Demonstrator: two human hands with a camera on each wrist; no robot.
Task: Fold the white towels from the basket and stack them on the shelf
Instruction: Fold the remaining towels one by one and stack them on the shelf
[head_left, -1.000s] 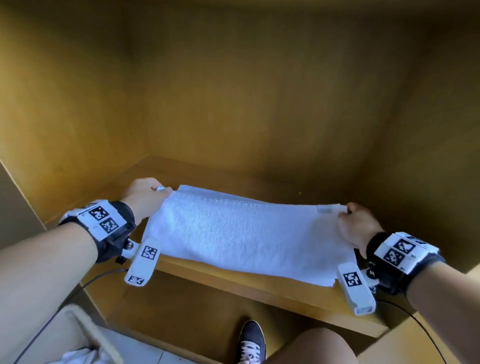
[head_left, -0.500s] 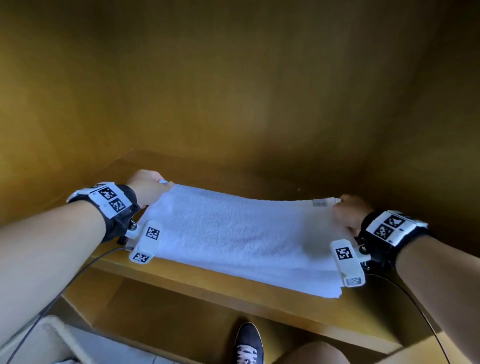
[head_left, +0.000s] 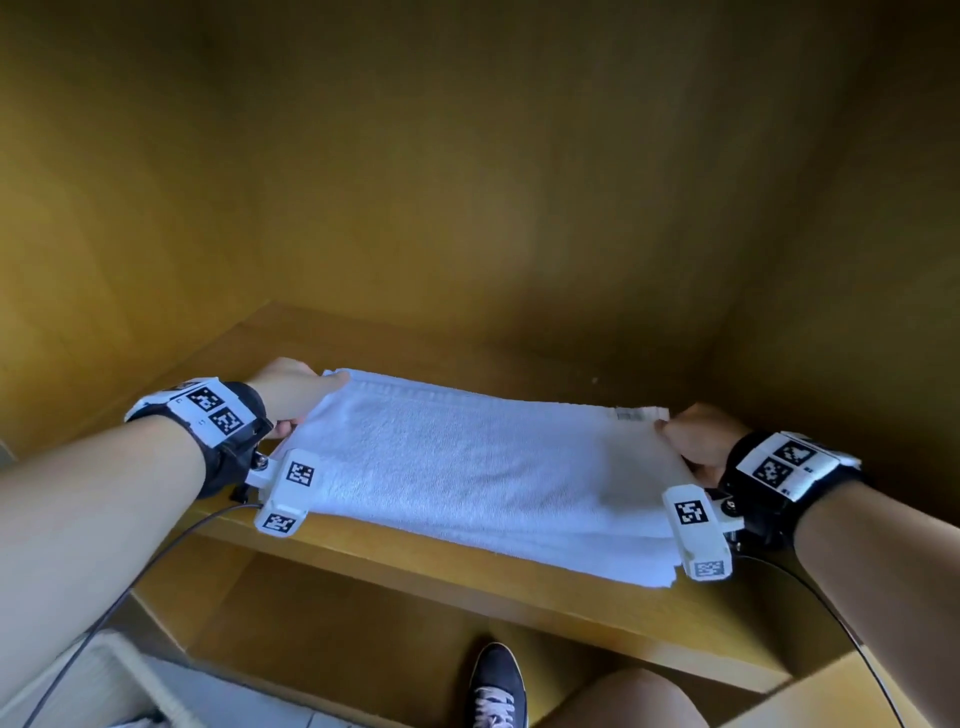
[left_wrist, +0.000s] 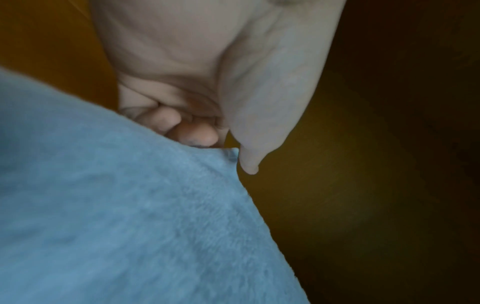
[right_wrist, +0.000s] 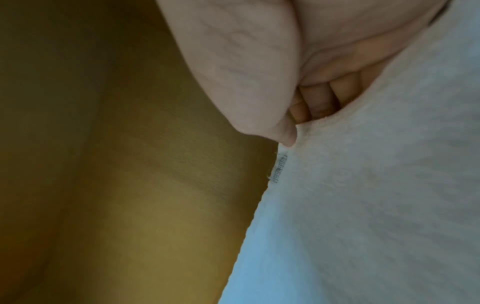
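— White terry cloth is pinched at both ends. The left hand (head_left: 291, 392) has its thumb on top of the far left corner and its fingers (left_wrist: 192, 131) curled underneath it. The right hand (head_left: 698, 441) does the same at the far right corner, thumb over the hem and fingers (right_wrist: 319, 102) tucked below, right by the small sewn tag (head_left: 634, 414).

— Where does the towel (head_left: 483, 467) sit, then?

— On the wooden shelf (head_left: 467, 577), spread wide between the two hands. Its near edge lies close to the shelf's front lip, and its far edge seems slightly lifted by the hands. At the near right corner I can see several layers stacked one over another, so it is already folded at least once.

— How far along would you say the job is?

— Judging by this, one towel is folded lengthwise and is being laid or squared up on the shelf. It is probably not at its final size. Another fold across its length looks likely before it counts as stacked.

— And the count?

— One towel on the shelf, two hands, one shelf board in use, with open space below it. A pale rim (head_left: 124, 670) at the lower left may be the basket, but I cannot tell how many towels are left in it. One dark shoe (head_left: 498, 686) shows at the bottom.
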